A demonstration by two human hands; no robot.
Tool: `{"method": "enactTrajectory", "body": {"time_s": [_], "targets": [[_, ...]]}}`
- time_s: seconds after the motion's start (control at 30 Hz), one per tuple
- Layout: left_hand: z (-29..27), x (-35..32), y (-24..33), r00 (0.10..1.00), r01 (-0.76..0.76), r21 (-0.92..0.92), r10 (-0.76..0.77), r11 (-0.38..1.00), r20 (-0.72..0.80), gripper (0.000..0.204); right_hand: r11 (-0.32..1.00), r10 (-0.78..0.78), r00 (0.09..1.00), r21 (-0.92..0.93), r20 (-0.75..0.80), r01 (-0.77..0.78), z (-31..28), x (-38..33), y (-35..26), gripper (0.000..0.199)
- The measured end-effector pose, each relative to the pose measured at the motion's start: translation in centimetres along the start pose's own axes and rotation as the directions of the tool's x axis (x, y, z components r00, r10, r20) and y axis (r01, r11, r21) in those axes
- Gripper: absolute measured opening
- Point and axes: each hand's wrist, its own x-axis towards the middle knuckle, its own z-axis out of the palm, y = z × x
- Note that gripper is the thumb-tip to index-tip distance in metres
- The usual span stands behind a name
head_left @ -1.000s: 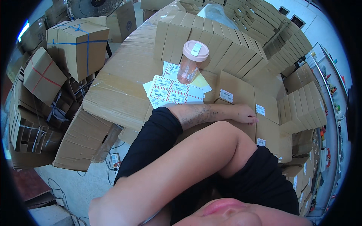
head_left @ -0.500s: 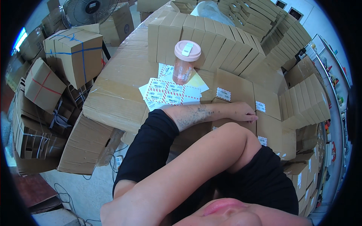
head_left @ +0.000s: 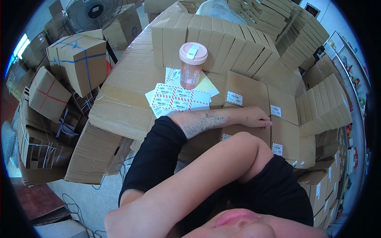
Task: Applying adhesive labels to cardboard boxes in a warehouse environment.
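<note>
"What takes up the most room?"

"The cardboard-covered work surface [head_left: 121,109]. On its far part a row of brown boxes [head_left: 214,43] stands upright, packed side by side."

"And the labelled cartons [head_left: 287,133]?"

"Nearer the person and to the right, lying flat against one another, beneath the left hand."

"Both arms show?"

"Yes. The right forearm [head_left: 198,184] slants across the front to the lower edge; the right hand is out of view, so I cannot tell its grip."

"Next size down?"

"Printed sheets [head_left: 180,99], overlapping, with a pink-lidded cup [head_left: 191,71] upright on them (just in front of the boxes)."

"And the left hand [head_left: 260,118]?"

"Palm down over the cartons, fingers bent and lying together. Its underside is hidden; I cannot tell whether it pinches anything."

"Smallest?"

"White stickers [head_left: 234,98] on the cartons."
</note>
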Motion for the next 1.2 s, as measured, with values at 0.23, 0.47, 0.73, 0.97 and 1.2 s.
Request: {"method": "enactTrajectory", "body": {"time_s": [0.23,0.47,0.73,0.97,1.2], "targets": [[0.0,-0.1,0.1,1.0,0.017,0.015,-0.017,1.0,0.001,0.039,1.0,0.011,0.999,-0.026,0.051,-0.01,-1.5,0.5,-1.9,0.025],[-0.1,0.0,-0.1,1.0,0.005,0.018,-0.005,1.0,-0.002,0.039,0.998,0.026,0.996,-0.063,0.081,-0.021,-1.0,0.4,-2.1,0.026],[-0.3,0.0,0.1,1.0,0.002,0.023,-0.002,1.0,0.009,0.038,0.978,-0.044,0.989,0.197,-0.141,0.071,-0.8,0.8,-1.7,0.031],[0.5,-0.7,1.8,0.956,-0.259,0.397,0.292,0.88,-0.023,0.034,0.583,0.675,0.736,-0.649,0.053,-0.488,-5.9,9.0,-13.0,0.024],[-5.2,-1.6,8.3,0.935,-0.275,0.539,0.351,0.796,-0.041,0.035,0.202,0.778,0.61,-0.858,-0.153,-0.473,-6.8,8.9,-21.2,0.03]]}}
